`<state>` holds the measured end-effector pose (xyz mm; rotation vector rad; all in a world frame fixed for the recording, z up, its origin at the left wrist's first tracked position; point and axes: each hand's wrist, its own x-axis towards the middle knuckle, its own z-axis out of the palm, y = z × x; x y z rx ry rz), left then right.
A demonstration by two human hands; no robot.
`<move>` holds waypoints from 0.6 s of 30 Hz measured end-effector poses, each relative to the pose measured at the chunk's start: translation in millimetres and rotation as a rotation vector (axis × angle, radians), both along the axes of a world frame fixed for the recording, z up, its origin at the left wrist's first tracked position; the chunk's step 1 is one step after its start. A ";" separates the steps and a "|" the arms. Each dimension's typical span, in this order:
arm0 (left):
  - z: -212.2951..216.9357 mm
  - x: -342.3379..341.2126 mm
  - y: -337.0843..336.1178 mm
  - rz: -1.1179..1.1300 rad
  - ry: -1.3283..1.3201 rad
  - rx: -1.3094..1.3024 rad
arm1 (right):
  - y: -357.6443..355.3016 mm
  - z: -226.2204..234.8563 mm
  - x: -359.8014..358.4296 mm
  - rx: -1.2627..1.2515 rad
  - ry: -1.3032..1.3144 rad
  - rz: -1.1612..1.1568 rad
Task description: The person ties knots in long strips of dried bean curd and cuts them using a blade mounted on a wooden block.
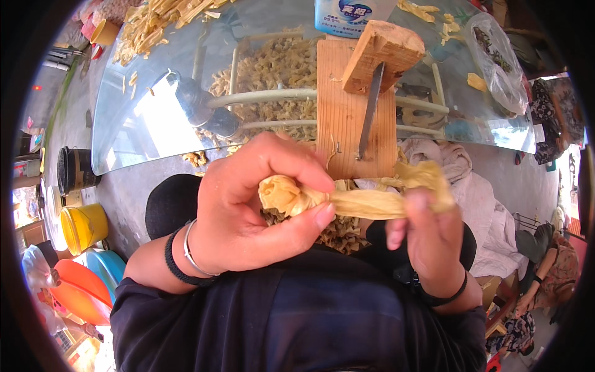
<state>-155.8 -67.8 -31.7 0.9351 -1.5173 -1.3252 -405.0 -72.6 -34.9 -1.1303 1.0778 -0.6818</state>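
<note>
A pale yellow, crinkled strip (369, 204) stretches between my two hands, above my lap. My left hand (248, 198) is closed, thumb and forefinger pinching the strip beside its bunched, knot-like end (284, 195). My right hand (434, 235), somewhat blurred, grips the strip farther right, where its loose end (427, 180) folds up over the fingers. Just beyond the hands lies a wooden board (334, 118). A narrow metal blade (372, 111) slants over it from a wooden block (384, 56) down to the board's near end.
The board rests on a glass table (260, 80), with a heap of curled yellow pieces (273, 68) seen through it. Loose strips (155, 25) lie far left, a plastic bag (496, 62) far right. Buckets (83, 226) stand at left; another person (558, 266) is at right.
</note>
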 end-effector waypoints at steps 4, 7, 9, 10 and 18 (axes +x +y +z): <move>0.0 -12.8 3.7 -0.143 0.336 0.173 | -7.6 -9.6 -0.2 0.123 0.097 0.699; -4.5 -16.3 4.6 -0.145 0.248 0.223 | -20.5 -9.5 -9.5 -0.231 0.145 0.667; -10.7 -13.4 3.4 -0.228 0.086 0.182 | -18.3 -6.1 -3.4 -0.306 -0.046 0.357; -11.5 -13.2 3.1 -0.257 -0.014 0.137 | -18.8 -4.9 0.5 -0.395 -0.001 0.337; -1.4 -11.4 2.9 -0.008 0.277 0.334 | -19.2 7.4 -4.0 -0.466 0.150 0.414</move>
